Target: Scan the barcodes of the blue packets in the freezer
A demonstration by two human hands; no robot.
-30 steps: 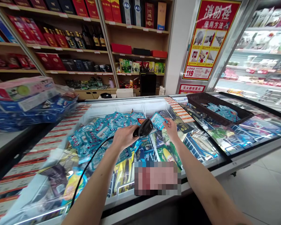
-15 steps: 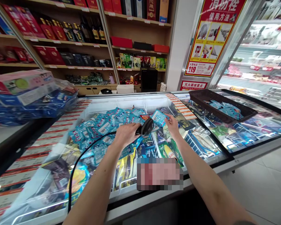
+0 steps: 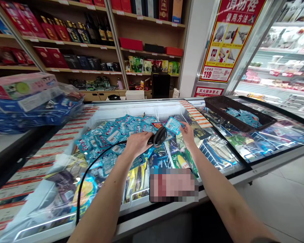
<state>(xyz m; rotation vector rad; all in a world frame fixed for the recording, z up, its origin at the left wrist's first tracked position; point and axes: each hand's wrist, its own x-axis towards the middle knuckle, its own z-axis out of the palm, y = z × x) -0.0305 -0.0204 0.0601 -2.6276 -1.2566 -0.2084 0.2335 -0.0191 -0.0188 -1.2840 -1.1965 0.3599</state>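
My left hand (image 3: 138, 144) is wrapped round the handle of a black barcode scanner (image 3: 160, 135), whose head faces right. A black cable (image 3: 91, 166) runs from it down past my left forearm. Between the fingertips of my right hand (image 3: 187, 132) is a small blue packet (image 3: 173, 125) with a white barcode label, held just beyond the scanner head. Many similar blue packets (image 3: 114, 133) lie in a loose pile on the glass lid to the left, partly behind my left hand. A red packet (image 3: 157, 125) lies close to the scanner.
A brown tray (image 3: 268, 125) with several blue packets stands on the freezer's right side. A phone-like device, its screen blurred, (image 3: 173, 185) lies at the front edge. Boxes and plastic-wrapped packs (image 3: 35, 108) sit at the left. Stocked shelves (image 3: 152, 52) rise behind the freezer.
Hardly anything differs. The packet in my right hand has tilted slightly and shifted a little to the right; my left hand keeps the scanner in nearly the same place.
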